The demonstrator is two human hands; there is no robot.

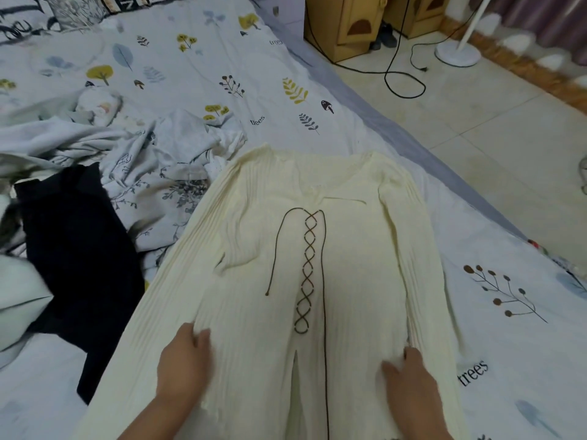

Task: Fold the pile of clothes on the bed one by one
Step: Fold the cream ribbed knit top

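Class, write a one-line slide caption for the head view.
Both hands flatten a cream lace-up top on the bed.

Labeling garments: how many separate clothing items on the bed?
3 clear: cream lace-up top laid flat at center under both hands, black garment to its left, pale item at the left edge. The crumpled heap behind may hide more.

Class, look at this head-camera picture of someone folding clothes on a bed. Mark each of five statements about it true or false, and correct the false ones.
1. The cream ribbed knit top lies spread flat on the patterned bedsheet. True.
2. Its brown lacing cord crosses down the front. True.
3. The left hand holds the black garment. False: it rests on the cream top.
4. The right hand is lifted off the bed. False: it rests on the top.
5. The black garment lies right of the cream top. False: left.
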